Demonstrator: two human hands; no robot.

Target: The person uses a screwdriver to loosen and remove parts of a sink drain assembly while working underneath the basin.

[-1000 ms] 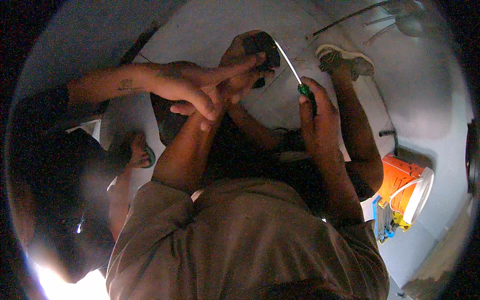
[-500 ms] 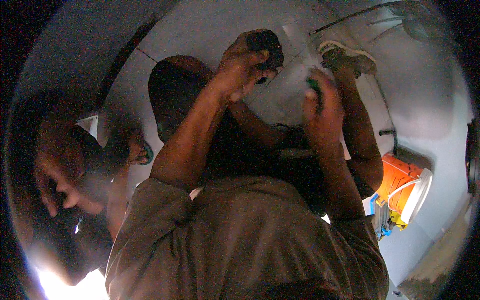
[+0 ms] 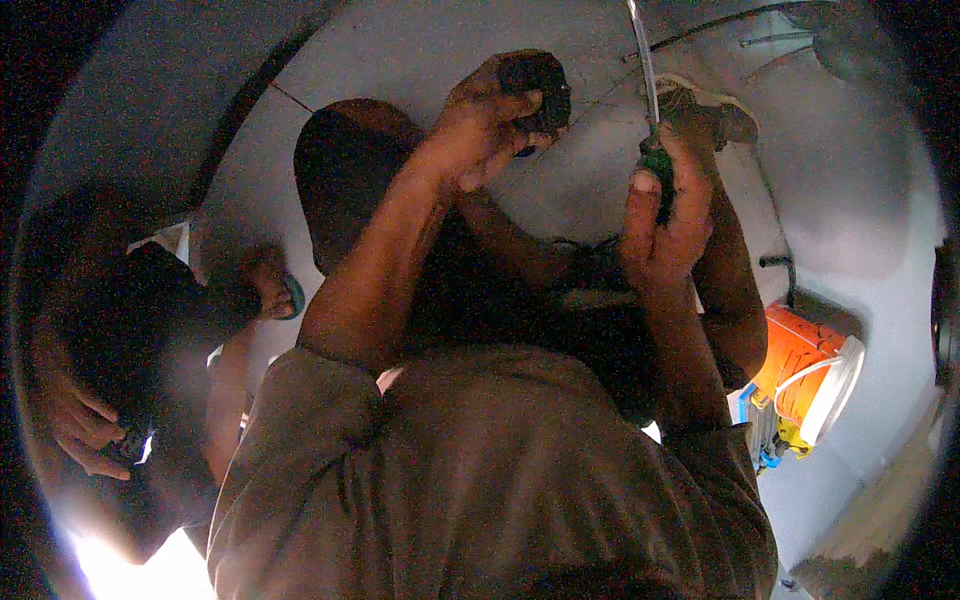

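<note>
My left hand (image 3: 482,120) is closed round a small dark, blocky object (image 3: 541,92), held up in front of my bent knee; in the dim light I cannot make out its kind. To the right, my right hand (image 3: 672,215) grips a screwdriver (image 3: 655,165) by its dark green handle. The long metal shaft points up and away, past the upper edge of the picture. A gap separates the screwdriver from the dark object.
My foot in a light-edged shoe (image 3: 735,115) rests at the upper right. An orange bucket (image 3: 800,365) with a white rim lies tilted at the right, beside yellow and blue tools (image 3: 775,440). Another person's hand (image 3: 85,430) is at the left. A dark cable (image 3: 720,22) curves across the back.
The right hand has turned, bringing the screwdriver's shaft into sight pointing upward. The left hand has barely moved. The other person's hand at the left has shifted down.
</note>
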